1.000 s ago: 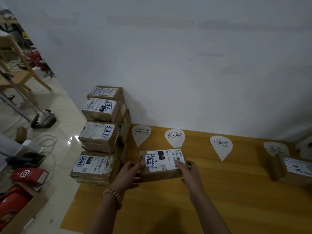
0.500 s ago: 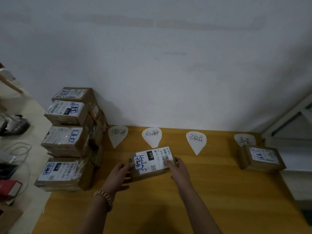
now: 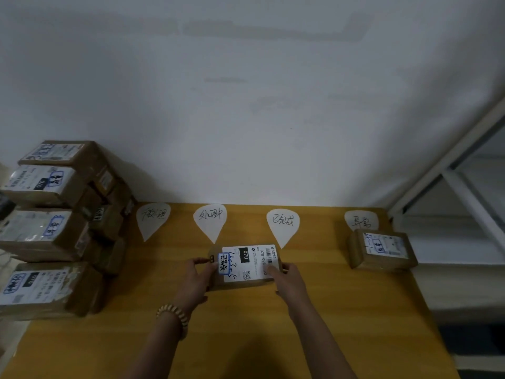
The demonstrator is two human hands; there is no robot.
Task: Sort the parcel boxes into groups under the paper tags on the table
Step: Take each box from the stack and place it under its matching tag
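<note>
A brown parcel box point(image 3: 246, 265) with a white shipping label and a blue-framed handwritten note is held between both hands over the wooden table point(image 3: 246, 337). My left hand point(image 3: 195, 280) grips its left end and my right hand point(image 3: 287, 277) its right end. The box lies between the second paper tag point(image 3: 210, 221) and the third paper tag point(image 3: 282, 225), just below them. The first paper tag point(image 3: 153, 218) is further left and the fourth paper tag point(image 3: 360, 220) far right, with another parcel box point(image 3: 382, 248) below it.
A stack of several labelled parcel boxes point(image 3: 52, 228) fills the table's left end against the white wall point(image 3: 246, 105). A white window frame point(image 3: 451, 165) rises at the right. The table's right edge drops off beside the lone box.
The view has swung to the right, and the held box has travelled right from near the stack to a spot between the second and third tags. Both hands keep their grip.
</note>
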